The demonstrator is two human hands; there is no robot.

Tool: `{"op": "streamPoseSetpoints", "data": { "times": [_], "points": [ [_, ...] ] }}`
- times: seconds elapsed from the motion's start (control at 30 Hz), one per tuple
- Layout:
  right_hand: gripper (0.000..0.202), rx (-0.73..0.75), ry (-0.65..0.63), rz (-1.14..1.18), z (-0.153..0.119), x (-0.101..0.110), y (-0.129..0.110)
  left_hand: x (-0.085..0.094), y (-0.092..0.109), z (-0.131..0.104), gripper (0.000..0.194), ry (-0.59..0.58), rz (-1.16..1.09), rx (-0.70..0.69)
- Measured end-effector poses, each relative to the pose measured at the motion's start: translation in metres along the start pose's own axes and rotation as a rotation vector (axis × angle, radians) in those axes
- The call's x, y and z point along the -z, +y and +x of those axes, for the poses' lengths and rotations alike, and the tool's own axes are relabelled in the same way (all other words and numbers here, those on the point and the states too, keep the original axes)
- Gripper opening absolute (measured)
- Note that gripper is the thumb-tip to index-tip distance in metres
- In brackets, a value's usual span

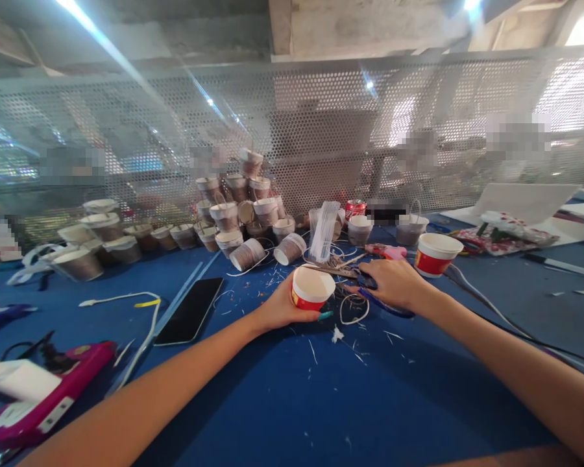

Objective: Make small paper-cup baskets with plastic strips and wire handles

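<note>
My left hand [282, 306] is wrapped round a red and white paper cup [312, 299], its open mouth facing up. My right hand [396, 282] grips a pair of scissors with dark blue handles [380, 303]. The blades point left and reach the far side of the cup's rim; whether they touch it, I cannot tell. Beyond my right hand lies a pink-handled tool [394, 252], partly hidden. A second red and white paper cup [435, 255] stands to the right of that hand. A loop of white string [354, 319] lies between my hands.
Brown-wrapped cups [224, 216] are stacked at the back, and two lie tipped over. Clear sticks [324, 232] stand near a red can [355, 209]. A black phone [189, 311], a white cable [153, 324] and a magenta power strip [73, 383] lie left. Scraps dot the blue table [282, 415].
</note>
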State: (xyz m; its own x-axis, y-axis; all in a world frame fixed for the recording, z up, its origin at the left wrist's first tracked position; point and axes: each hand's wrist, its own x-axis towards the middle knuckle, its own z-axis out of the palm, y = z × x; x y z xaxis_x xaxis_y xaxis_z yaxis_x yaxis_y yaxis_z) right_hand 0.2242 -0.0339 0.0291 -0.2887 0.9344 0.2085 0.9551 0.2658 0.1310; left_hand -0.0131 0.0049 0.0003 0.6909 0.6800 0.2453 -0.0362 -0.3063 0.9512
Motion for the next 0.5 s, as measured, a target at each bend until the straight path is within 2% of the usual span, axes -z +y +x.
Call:
{"op": "streamPoseSetpoints", "data": {
  "times": [0.37, 0.5],
  "points": [
    [0.052, 0.049, -0.003, -0.002, -0.0023, -0.0002, -0.0034, -0.0004, 0.0033, -0.0018, 0.065, -0.068, 0.004, 0.000],
    [0.051, 0.037, -0.055, -0.024, -0.0015, 0.0003, -0.0033, 0.0009, 0.0035, -0.0033, 0.062, -0.073, -0.020, 0.033]
  ]
}}
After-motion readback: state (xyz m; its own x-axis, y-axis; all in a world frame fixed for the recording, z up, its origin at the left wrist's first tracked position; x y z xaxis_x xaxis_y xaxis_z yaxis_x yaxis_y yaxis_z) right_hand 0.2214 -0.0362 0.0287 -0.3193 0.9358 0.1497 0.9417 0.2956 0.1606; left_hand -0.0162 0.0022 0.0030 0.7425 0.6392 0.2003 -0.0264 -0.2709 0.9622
